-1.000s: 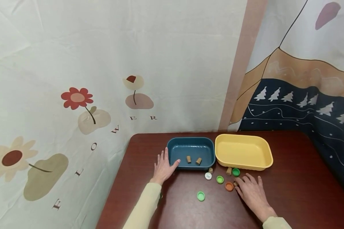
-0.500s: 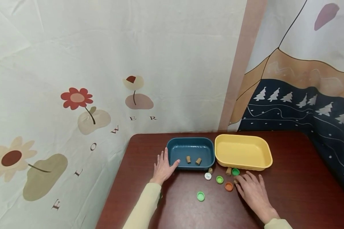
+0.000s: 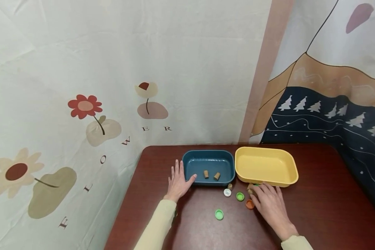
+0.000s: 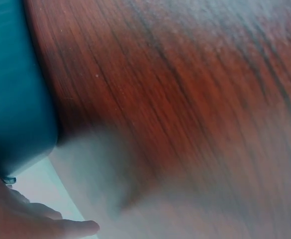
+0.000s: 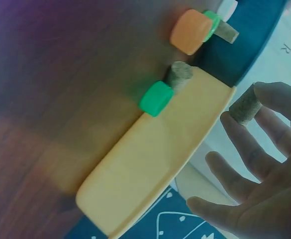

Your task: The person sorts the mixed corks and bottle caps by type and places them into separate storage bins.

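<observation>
My left hand [image 3: 178, 181] lies flat on the table [image 3: 315, 208], fingers straight, thumb touching the near-left corner of the blue tray [image 3: 208, 154]; it holds nothing. My right hand [image 3: 268, 203] sits just in front of the yellow tray [image 3: 266, 152]; the wrist view shows a cork [image 5: 244, 108] pinched at thumb and fingertip, other fingers spread loose. Two corks [image 3: 211, 175] lie inside the blue tray, to the right of my left thumb. Loose items left of my right hand: orange cap [image 3: 249, 204] touching-close, green cap [image 3: 240, 196], white cap [image 3: 227, 192], and another green cap [image 3: 219, 214] nearer me, approx. between both hands. One more cork [image 5: 179, 74] and a green cap [image 5: 156, 98] stand against the yellow tray wall just beyond my fingertips. Risks, in my judgement: pinch is light, at the tips only, so the cork may slip and roll; my palm may scatter the nearby caps; blue tray may slide if my left thumb eases off.
</observation>
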A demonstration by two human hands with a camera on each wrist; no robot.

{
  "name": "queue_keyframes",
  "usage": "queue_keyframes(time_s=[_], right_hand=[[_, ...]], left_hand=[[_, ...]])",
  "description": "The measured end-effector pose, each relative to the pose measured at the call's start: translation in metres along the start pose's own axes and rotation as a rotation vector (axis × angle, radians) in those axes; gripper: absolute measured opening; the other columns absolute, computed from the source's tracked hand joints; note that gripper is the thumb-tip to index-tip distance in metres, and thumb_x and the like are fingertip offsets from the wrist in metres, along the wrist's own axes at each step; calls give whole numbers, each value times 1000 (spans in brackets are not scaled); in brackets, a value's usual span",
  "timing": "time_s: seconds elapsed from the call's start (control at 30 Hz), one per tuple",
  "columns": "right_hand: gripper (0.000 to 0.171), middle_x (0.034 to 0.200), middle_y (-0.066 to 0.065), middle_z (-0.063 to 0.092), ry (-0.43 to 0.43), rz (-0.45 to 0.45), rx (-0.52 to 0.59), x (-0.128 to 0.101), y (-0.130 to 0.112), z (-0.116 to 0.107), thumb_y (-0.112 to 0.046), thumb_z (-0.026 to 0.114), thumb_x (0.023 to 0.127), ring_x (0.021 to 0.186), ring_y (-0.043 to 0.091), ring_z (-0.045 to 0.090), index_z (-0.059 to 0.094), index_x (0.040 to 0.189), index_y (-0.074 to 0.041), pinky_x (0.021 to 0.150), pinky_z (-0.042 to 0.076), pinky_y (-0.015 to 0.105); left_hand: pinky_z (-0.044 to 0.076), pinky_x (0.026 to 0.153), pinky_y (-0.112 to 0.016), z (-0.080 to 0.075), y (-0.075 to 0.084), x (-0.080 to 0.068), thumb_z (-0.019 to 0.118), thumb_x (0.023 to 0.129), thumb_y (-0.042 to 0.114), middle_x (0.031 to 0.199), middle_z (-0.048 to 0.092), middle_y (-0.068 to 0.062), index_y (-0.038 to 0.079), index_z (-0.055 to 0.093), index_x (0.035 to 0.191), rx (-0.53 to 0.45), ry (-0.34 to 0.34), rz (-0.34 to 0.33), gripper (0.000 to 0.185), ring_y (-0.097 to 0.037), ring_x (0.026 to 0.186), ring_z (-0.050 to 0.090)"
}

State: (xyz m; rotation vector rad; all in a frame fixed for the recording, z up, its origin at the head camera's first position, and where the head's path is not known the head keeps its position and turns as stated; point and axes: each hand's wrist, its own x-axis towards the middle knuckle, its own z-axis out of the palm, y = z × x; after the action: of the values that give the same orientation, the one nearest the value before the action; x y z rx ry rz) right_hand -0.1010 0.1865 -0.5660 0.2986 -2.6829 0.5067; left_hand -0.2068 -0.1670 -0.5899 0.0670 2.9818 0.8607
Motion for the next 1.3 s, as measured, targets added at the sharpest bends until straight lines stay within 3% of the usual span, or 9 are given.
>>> queue_keyframes(time_s=[0.43, 0.7, 1.3], right_hand=[[38, 113, 12, 76, 45, -24, 81, 32, -23, 7, -15, 87, 83, 121, 43, 61, 76, 119, -11, 103, 37, 73], [38, 118, 12, 73, 25, -54, 129, 59, -40, 18, -17, 82, 89, 125, 40, 59, 73, 125, -12, 108, 36, 69], [30, 114, 5, 74, -43, -207, 70, 102, -70, 66, -21, 81, 91, 118, 35, 64, 76, 120, -17, 106, 39, 69]], left_hand=[[21, 115, -74, 2, 2, 4, 50, 96, 69, 175, 4, -7, 6, 15, 166, 119, 16, 62, 101, -45, 156, 10], [21, 114, -75, 3, 1, 4, 52, 97, 66, 175, 4, -7, 7, 13, 167, 126, 31, 87, 99, -43, 157, 11], [22, 115, -73, 0, -1, 3, 52, 98, 65, 174, 7, -7, 8, 14, 167, 135, 2, 54, 98, -41, 157, 12]])
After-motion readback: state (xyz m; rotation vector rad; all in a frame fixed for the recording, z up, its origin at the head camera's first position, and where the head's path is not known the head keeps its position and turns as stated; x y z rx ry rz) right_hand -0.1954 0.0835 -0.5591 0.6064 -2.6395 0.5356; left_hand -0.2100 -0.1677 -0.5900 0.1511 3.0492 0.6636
